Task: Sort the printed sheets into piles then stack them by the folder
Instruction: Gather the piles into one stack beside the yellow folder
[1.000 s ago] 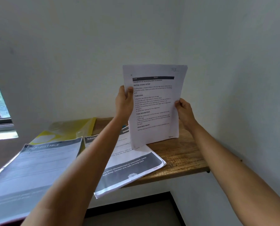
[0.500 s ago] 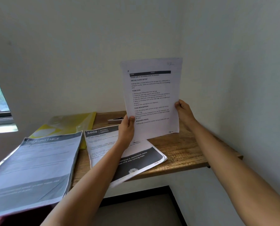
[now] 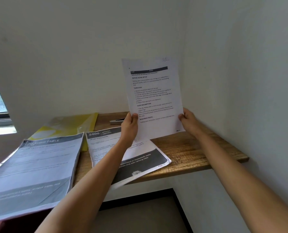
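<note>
Bare left hand (image 3: 129, 126), bare right hand (image 3: 189, 121); forearms uncovered up to frame edge.

The sheet (image 3: 154, 98) carries a black bar with "HOME" in it, and below that the bold headings "INITIAL SCENE SETUP", "TASK GOAL", "TASK DESCRIPTION" and "REQUIRED PROPS"; the small print between them is too fine to read with any certainty. The left pile (image 3: 39, 165) is headed "DRESSING TABLE". The middle pile (image 3: 139, 158) shows "S800" or "$800", "KITCHEN" and "Wash baby bottle" at the top, and "sink with running water" in its dark lower band.
</note>
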